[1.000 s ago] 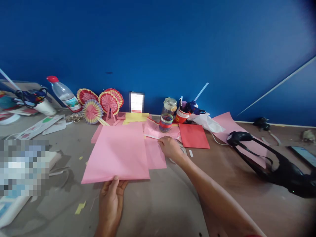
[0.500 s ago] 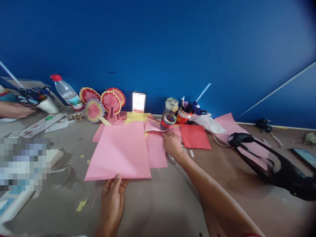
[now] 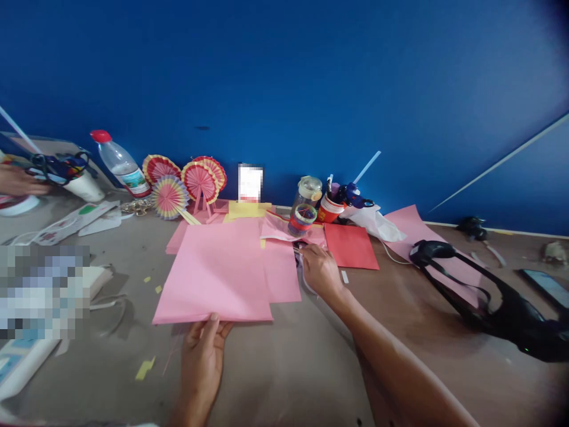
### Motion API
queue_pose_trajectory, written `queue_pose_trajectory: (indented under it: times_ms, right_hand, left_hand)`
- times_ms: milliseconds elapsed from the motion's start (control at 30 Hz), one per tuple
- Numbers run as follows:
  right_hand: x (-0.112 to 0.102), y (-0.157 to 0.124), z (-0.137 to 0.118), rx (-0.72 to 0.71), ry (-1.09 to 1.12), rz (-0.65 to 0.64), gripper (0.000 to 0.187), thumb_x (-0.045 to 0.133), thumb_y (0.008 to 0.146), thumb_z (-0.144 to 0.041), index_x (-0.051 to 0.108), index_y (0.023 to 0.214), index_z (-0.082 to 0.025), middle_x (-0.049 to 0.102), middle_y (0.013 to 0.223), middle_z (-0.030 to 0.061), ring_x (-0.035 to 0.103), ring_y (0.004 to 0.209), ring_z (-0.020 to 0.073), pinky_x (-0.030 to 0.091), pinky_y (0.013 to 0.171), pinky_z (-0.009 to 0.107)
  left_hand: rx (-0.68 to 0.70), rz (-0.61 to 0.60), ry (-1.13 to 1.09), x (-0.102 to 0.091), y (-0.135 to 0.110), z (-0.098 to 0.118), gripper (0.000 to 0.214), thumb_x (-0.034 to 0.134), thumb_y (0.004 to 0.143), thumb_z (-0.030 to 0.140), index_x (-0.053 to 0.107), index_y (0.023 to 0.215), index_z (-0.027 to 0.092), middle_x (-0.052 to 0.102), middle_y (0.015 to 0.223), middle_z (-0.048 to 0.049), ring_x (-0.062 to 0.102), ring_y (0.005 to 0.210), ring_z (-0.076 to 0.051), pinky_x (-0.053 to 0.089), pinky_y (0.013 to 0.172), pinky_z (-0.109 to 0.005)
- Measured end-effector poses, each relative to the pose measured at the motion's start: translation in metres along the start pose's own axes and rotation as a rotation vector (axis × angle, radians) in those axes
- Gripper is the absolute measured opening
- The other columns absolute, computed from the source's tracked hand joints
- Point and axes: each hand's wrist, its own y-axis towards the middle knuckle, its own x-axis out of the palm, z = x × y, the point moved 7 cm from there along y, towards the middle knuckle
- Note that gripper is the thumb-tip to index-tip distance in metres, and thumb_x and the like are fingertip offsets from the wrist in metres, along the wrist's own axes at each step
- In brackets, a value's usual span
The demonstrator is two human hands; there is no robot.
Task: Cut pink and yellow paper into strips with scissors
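Note:
My left hand (image 3: pixel 205 350) pinches the near edge of a large pink paper sheet (image 3: pixel 217 273), thumb on top and fingers underneath. The near edge of the sheet is lifted a little. More pink paper (image 3: pixel 283 276) lies under its right side. To the right of the sheets, my right hand (image 3: pixel 323 274) is closed on what looks like a pair of scissors (image 3: pixel 299 247), with dark handles and a metal part showing; my fingers hide much of it. Just beyond that hand stands a clear bottle (image 3: pixel 306 207) with coloured bands inside.
Folded paper fans (image 3: pixel 200 182) and a water bottle (image 3: pixel 122 169) stand at the back left. Red paper (image 3: pixel 352 246), a red cup (image 3: pixel 329 210) and a black headset strap (image 3: pixel 502 308) are at right. Another person's hand (image 3: pixel 20 181) is at far left.
My right hand has drawn back slightly to the right from beneath the bottle, and the dark-handled scissors now show at its fingers. My left hand keeps its hold on the pink sheet.

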Motion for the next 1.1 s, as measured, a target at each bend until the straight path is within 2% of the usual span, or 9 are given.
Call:
queue_pose_trajectory:
  times_ms: [133,333,533,700,867,1000,1100]
  right_hand:
    - [0.000,-0.007,0.016,0.085,-0.030,-0.032,0.029,0.041,0.093,-0.022,0.067,0.105,-0.018,0.066,0.103,0.0113,0.056,0.099,0.0230,0.037,0.081,0.032]
    - [0.001,-0.003,0.013,0.143,-0.058,-0.067,0.029,0.043,0.093,-0.028,0.066,0.108,-0.018,0.063,0.111,0.0133,0.052,0.107,0.0263,0.037,0.084,0.034]
    - [0.005,-0.007,0.008,0.093,-0.039,-0.123,0.025,0.046,0.090,-0.023,0.064,0.108,-0.018,0.066,0.105,0.0109,0.058,0.100,0.0240,0.037,0.081,0.033]
    - [0.005,-0.011,0.010,0.026,0.049,-0.161,0.025,0.042,0.092,-0.021,0.068,0.089,-0.020,0.068,0.091,0.0054,0.061,0.089,0.0175,0.038,0.078,0.026]
    - [0.001,-0.010,0.026,0.150,-0.034,-0.110,0.023,0.048,0.089,-0.021,0.065,0.104,-0.017,0.065,0.107,0.0117,0.058,0.100,0.0227,0.037,0.080,0.029]
    - [0.008,-0.011,0.027,0.149,-0.012,-0.220,0.022,0.046,0.089,-0.019,0.063,0.103,-0.016,0.064,0.109,0.0124,0.058,0.101,0.0238,0.036,0.081,0.030]
    - [0.009,-0.015,0.029,0.134,0.043,-0.295,0.019,0.047,0.086,-0.017,0.064,0.094,-0.017,0.067,0.099,0.0095,0.060,0.092,0.0206,0.035,0.074,0.027]
  left_hand:
    - [-0.005,-0.016,0.025,0.001,-0.001,0.001,0.027,0.084,0.051,0.027,0.063,0.066,0.019,0.069,0.065,0.0035,0.066,0.066,-0.015,0.057,0.077,-0.037]
    - [-0.012,-0.046,-0.002,0.001,0.000,-0.001,0.024,0.083,0.055,0.025,0.064,0.069,0.020,0.070,0.069,0.0040,0.066,0.070,-0.014,0.055,0.081,-0.034]
    - [0.005,-0.029,-0.008,-0.001,0.001,-0.002,0.024,0.083,0.056,0.024,0.064,0.070,0.019,0.070,0.071,0.0029,0.067,0.070,-0.015,0.055,0.080,-0.037]
    - [0.012,-0.049,0.002,-0.003,0.002,-0.004,0.024,0.083,0.057,0.025,0.066,0.074,0.020,0.071,0.073,0.0029,0.067,0.071,-0.015,0.056,0.081,-0.036]
    - [0.011,-0.054,-0.005,-0.003,0.003,-0.004,0.024,0.083,0.058,0.024,0.066,0.073,0.020,0.071,0.071,0.0035,0.067,0.071,-0.015,0.056,0.080,-0.035]
    - [0.020,-0.050,0.001,-0.003,0.004,-0.004,0.024,0.083,0.057,0.025,0.065,0.073,0.019,0.071,0.072,0.0029,0.067,0.071,-0.016,0.057,0.078,-0.036]
    - [0.028,-0.051,-0.004,-0.004,0.004,-0.005,0.024,0.083,0.056,0.025,0.066,0.072,0.020,0.070,0.070,0.0031,0.067,0.070,-0.015,0.057,0.078,-0.035]
